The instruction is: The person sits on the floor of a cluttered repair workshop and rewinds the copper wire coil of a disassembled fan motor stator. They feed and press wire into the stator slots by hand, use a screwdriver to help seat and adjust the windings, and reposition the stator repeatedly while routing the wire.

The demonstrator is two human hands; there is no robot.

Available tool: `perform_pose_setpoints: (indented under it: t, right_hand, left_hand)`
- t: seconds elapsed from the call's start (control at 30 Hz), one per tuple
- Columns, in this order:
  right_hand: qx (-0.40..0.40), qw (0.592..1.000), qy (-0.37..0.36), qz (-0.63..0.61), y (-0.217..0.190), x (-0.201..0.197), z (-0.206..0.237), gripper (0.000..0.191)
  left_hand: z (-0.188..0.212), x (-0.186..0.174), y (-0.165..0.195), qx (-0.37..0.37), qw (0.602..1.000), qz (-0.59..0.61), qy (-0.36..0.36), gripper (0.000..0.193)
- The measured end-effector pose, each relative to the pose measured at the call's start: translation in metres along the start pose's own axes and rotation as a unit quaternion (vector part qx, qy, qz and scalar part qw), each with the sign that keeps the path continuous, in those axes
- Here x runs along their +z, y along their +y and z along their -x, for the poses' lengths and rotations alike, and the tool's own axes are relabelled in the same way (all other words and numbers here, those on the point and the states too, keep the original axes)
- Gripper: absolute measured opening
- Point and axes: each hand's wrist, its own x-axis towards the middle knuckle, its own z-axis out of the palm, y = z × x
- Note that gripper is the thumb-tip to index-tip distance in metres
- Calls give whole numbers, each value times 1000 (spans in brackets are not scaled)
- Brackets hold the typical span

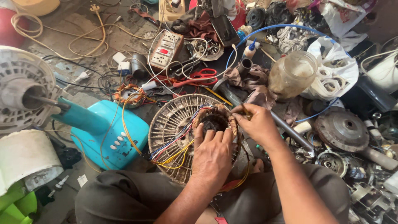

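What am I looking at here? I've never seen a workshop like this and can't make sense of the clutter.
This is one picture from a camera worn on a person's head, looking down at their lap. The left hand presses on a copper motor winding set in a round ribbed metal housing, with coloured wires trailing out. The right hand pinches a thin tool at the winding's edge. Around them lie a blue fan base, red-handled scissors, a switch box, a cloudy jar and loose motor parts.
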Motion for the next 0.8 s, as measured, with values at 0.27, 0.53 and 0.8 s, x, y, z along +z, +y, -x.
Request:
perform_pose_setpoints:
  t: [0.27,0.53,0.8]
  right_hand:
    - [-160,982,-41,86,0,-5,-6,17]
    - [-146,989,-19,-7,-42,-6,16,12]
    - [-159,986,-33,28,-100,6,21,12]
  left_hand:
    - [3,-1,-17,31,997,66,-7,34]
    - [9,-11,-43,-53,955,260,133,21]
    - [25,-21,-115,-106,761,639,-43,25]
